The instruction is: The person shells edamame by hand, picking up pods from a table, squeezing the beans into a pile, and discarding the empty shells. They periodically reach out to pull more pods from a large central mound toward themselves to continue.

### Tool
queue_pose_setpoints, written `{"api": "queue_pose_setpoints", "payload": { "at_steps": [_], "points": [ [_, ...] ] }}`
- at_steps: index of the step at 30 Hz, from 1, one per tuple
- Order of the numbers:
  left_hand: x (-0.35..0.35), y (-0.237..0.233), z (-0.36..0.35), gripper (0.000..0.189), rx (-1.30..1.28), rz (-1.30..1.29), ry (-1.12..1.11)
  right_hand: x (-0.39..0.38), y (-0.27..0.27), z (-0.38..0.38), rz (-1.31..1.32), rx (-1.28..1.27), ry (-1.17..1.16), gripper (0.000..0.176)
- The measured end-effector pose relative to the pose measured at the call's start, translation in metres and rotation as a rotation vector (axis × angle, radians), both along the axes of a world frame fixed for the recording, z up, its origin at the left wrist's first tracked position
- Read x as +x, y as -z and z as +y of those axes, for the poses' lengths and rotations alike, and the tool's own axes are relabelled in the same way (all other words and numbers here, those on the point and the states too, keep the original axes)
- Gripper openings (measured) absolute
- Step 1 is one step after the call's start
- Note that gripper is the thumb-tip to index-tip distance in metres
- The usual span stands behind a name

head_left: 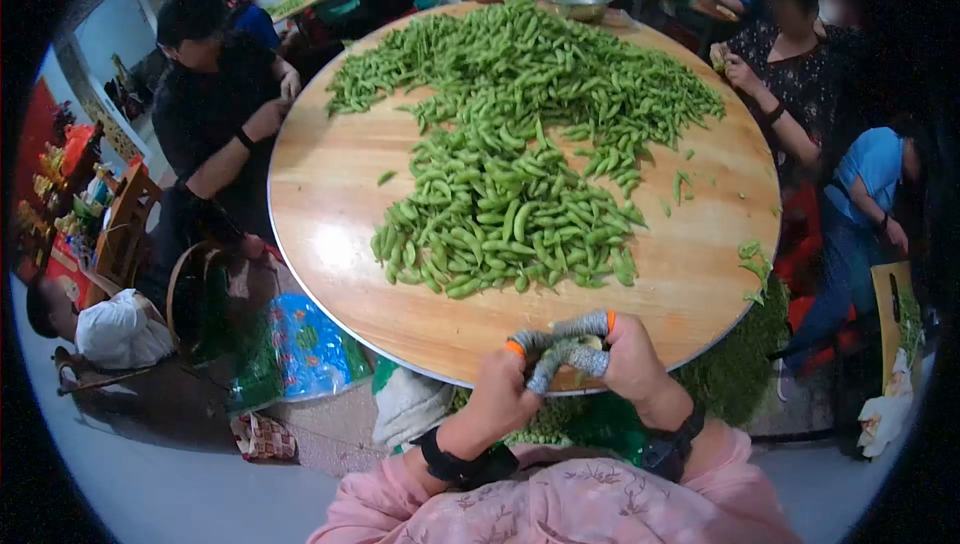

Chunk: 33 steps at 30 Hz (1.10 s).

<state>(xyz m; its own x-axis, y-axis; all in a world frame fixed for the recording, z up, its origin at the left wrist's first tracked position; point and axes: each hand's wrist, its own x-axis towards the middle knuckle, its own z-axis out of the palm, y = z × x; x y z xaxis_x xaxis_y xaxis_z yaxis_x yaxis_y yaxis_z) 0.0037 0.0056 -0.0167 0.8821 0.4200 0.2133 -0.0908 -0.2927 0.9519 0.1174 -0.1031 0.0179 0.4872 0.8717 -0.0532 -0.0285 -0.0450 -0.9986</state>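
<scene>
My left hand and my right hand meet at the near edge of the round wooden table. Grey knitted sleeves with orange rims cover some of my fingers. Both hands are closed, fingertips together, around a small pale-green soybean pod, mostly hidden by the fingers. Just beyond them lies a heap of green soybean pods, which runs into a larger pile toward the far side.
Around the table sit other people, one at the left, one at the right, one opposite. A metal bowl stands at the far edge. Loose shells lie at the right rim. Below are a blue bag and a white sack.
</scene>
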Motion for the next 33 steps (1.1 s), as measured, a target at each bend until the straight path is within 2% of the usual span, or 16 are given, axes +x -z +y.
{"api": "queue_pose_setpoints", "payload": {
  "at_steps": [2, 4, 6, 8, 9, 10, 12, 13, 14, 16, 17, 21, 24, 27, 29, 33],
  "points": [
    [-0.004, -0.009, 0.001, 0.014, 0.004, 0.022, 0.010, -0.003, 0.001, -0.005, 0.043, -0.014, 0.050, 0.022],
    [-0.010, -0.011, 0.001, 0.012, 0.100, 0.146, -0.005, -0.006, -0.003, -0.010, -0.009, -0.006, 0.065, 0.018],
    [-0.012, -0.018, 0.004, 0.011, 0.248, 0.110, -0.021, -0.008, -0.004, -0.013, -0.017, -0.033, 0.086, 0.017],
    [-0.015, -0.025, 0.006, 0.011, 0.050, 0.119, 0.136, -0.006, -0.008, -0.016, -0.113, -0.027, 0.062, 0.018],
    [-0.013, -0.020, 0.006, 0.011, -0.261, 0.041, 0.224, -0.006, -0.008, -0.018, -0.065, 0.030, 0.013, 0.019],
    [-0.015, -0.015, 0.005, 0.011, -0.268, 0.049, 0.231, -0.009, -0.008, -0.023, -0.010, 0.081, -0.028, 0.019],
    [-0.018, -0.014, 0.008, 0.012, -0.736, 0.121, 0.397, -0.012, -0.002, -0.027, 0.159, 0.121, -0.035, 0.019],
    [-0.018, -0.016, 0.010, 0.011, -0.705, 0.138, 0.423, -0.014, -0.001, -0.027, 0.314, 0.177, -0.059, 0.019],
    [-0.016, -0.021, 0.006, 0.011, -0.717, 0.149, 0.431, -0.016, -0.003, -0.027, 0.323, 0.169, -0.045, 0.019],
    [-0.017, -0.032, -0.002, 0.011, -0.412, 0.041, 0.139, -0.021, -0.008, -0.026, 0.109, 0.116, 0.021, 0.018],
    [-0.018, -0.030, -0.003, 0.013, -0.285, 0.059, 0.096, -0.024, -0.007, -0.027, 0.029, 0.104, 0.041, 0.017],
    [-0.020, -0.029, -0.003, 0.014, -0.240, 0.083, 0.188, -0.022, -0.010, -0.030, -0.033, 0.079, 0.015, 0.017],
    [-0.018, -0.036, -0.005, 0.015, -0.461, 0.093, 0.247, -0.021, -0.005, -0.031, -0.102, 0.080, -0.026, 0.017],
    [-0.020, -0.031, -0.008, 0.014, -0.444, 0.153, 0.232, -0.024, -0.006, -0.033, -0.184, 0.094, -0.032, 0.017],
    [-0.017, -0.021, -0.010, 0.013, -0.381, 0.056, 0.230, -0.022, -0.008, -0.034, -0.235, 0.120, -0.057, 0.017],
    [-0.016, -0.017, -0.011, 0.014, -0.296, 0.051, 0.224, -0.018, 0.010, -0.041, -0.181, 0.129, -0.063, 0.018]
  ]
}}
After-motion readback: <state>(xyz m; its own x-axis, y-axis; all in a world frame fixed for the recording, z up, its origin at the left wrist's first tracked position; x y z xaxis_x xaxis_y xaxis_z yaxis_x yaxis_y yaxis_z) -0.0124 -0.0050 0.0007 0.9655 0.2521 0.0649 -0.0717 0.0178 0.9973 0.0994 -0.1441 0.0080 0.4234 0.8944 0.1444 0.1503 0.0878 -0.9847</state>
